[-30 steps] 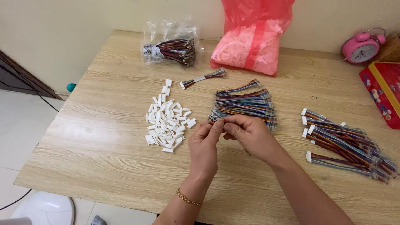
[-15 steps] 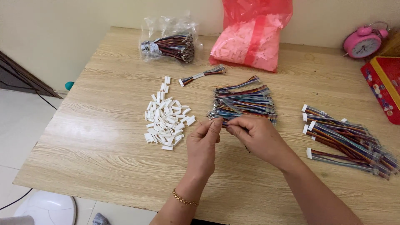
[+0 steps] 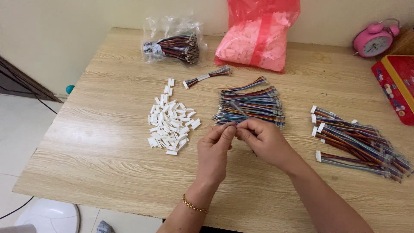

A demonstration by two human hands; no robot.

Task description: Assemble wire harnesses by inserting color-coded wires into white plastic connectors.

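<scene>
we see both hands meeting over the wooden counter [image 3: 108,142], just in front of a loose pile of multicoloured wires [image 3: 250,105]; our left hand [image 3: 214,151] has thumb and fingers pressed together, pinching something small at the tips; our right hand [image 3: 265,142] is curled, fingertips pinched too and touching the left's; what sits between the fingertips is too small to tell, looks like a wire end from that pile; a gold bracelet [image 3: 194,205] on the left wrist; left of the hands, a heap of small white plastic connectors [image 3: 170,125], near but apart; right of the hands, well apart, a second pile of wires with white connectors on their ends [image 3: 358,142]; behind the middle pile, one short wire set [image 3: 207,77] lying alone; at the far edge a clear bag of dark wires [image 3: 172,45] and a red bag of white pieces [image 3: 258,36] just beside it; pink alarm clock [image 3: 373,41] at far right corner; a red box [image 3: 399,86] on the right edge, cut off by the frame.
</scene>
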